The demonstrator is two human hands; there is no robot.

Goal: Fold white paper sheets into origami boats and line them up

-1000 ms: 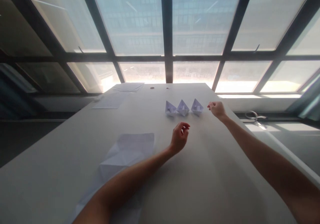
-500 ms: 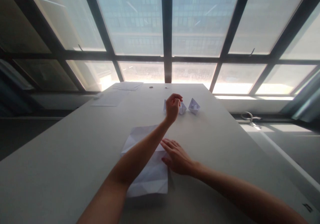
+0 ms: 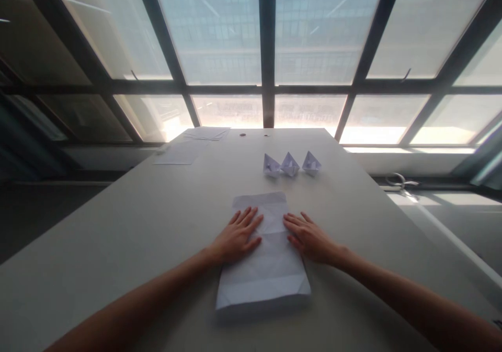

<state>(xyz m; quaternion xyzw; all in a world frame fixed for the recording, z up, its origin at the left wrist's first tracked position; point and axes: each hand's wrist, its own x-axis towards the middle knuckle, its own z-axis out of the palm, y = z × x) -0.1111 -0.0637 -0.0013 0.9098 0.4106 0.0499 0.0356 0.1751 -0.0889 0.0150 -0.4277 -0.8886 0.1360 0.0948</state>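
Observation:
A creased sheet of white paper (image 3: 270,258) lies lengthwise before me on the table, its near edge bent slightly up. My left hand (image 3: 239,234) rests flat on the sheet's left side, fingers spread. On the right edge, my right hand (image 3: 308,235) lies flat with the fingertips touching the paper. Neither hand grips anything. Beyond the sheet stand three folded paper boats in a row: a left one (image 3: 271,166), a middle one (image 3: 290,165) and a right one (image 3: 311,164).
The white table (image 3: 164,221) runs away from me toward large windows. Loose paper sheets (image 3: 178,152) lie at its far left. Two small round holes sit near the far edge. A metal ring-shaped fitting (image 3: 397,180) is on the right, beyond the table.
My left arm, which crossed over the sheet with the hand near the boats, has come back left and the hand now lies on the paper. The right hand stays at the right edge.

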